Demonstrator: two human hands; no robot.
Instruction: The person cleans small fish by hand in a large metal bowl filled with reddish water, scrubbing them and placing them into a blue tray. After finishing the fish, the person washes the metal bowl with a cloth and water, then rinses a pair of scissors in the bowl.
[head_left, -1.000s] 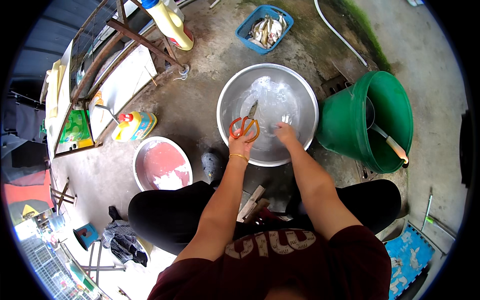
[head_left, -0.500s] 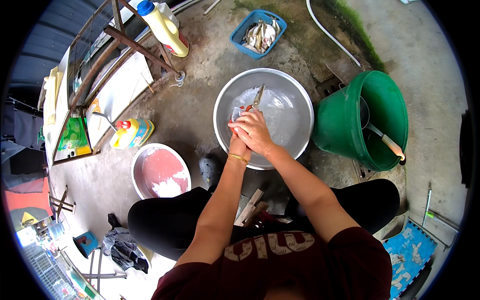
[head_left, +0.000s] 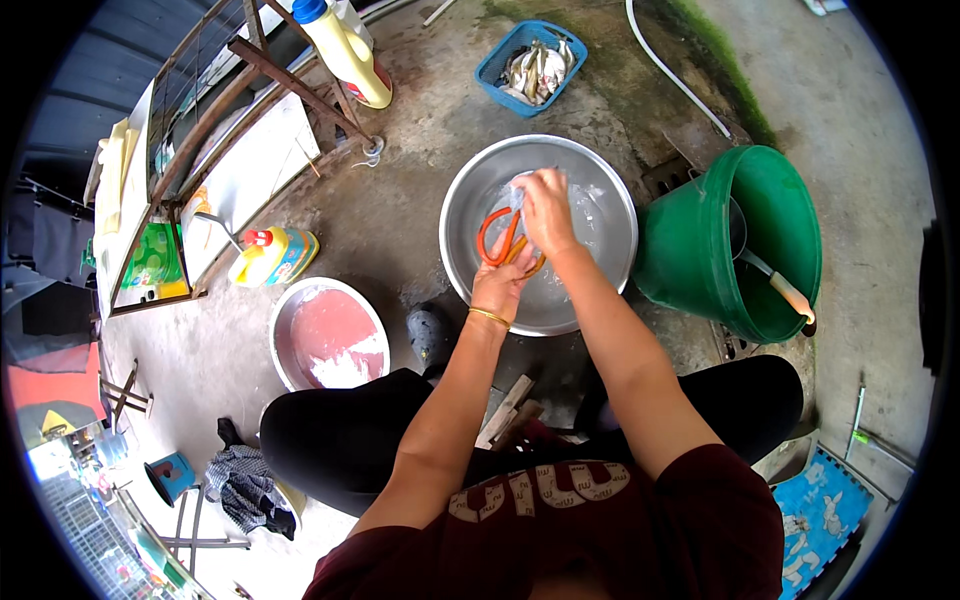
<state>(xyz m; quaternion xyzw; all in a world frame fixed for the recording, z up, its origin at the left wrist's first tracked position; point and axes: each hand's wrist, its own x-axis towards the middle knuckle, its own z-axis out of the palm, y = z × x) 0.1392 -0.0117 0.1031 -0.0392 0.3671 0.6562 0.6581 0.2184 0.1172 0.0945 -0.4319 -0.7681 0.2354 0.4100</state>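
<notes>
Over a wide metal basin [head_left: 622,270] with shallow water, my left hand [head_left: 499,286] is closed on a pair of scissors [head_left: 484,240] with orange-red loop handles. The handles face me and the blades point away. My right hand [head_left: 549,214] is closed around the blade end, pressing a pale bluish-white pad or cloth [head_left: 517,196] against it; its exact kind is hard to make out. Most of the blades are hidden by the right fingers and the pad.
A blue basket [head_left: 490,72] of small fish [head_left: 538,72] sits beyond the basin. At right stands a green bucket [head_left: 690,245] with a ladle [head_left: 775,280] inside. To the left are a basin of reddish water [head_left: 318,330], a yellow bottle [head_left: 285,258] and a rusty metal frame [head_left: 290,85].
My hands were clasped together at the handles with the blade bare. Now the right hand has moved up to the blades with the pale pad, and the orange handles show.
</notes>
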